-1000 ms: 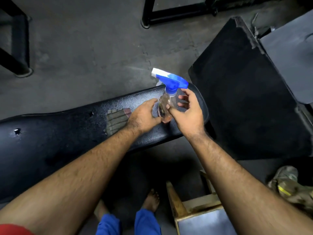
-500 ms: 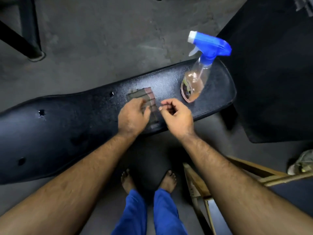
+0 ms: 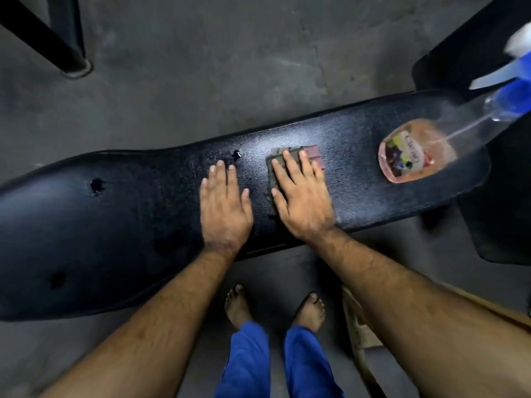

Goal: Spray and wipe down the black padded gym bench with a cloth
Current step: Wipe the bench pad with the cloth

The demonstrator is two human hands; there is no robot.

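Across the black padded gym bench tabletop [image 3: 359,179], which runs from lower left to upper right in front of me, both my hands lie flat. My right hand [image 3: 301,193] is spread open, fingers stretched, palm pressing down on the folded grey and reddish striped cloth [image 3: 311,155], whose far edge and left side show past my fingers. My left hand [image 3: 225,205] rests just beside it, open and empty, palm down on the bare pad. To the right, near the end of the pad, stands the clear plastic spray bottle with a blue trigger head [image 3: 416,152], holding pinkish liquid and touched by neither hand. The pad surface around the cloth looks speckled and shiny. My bare feet [image 3: 238,304] stand on the grey concrete floor [image 3: 201,67] below.
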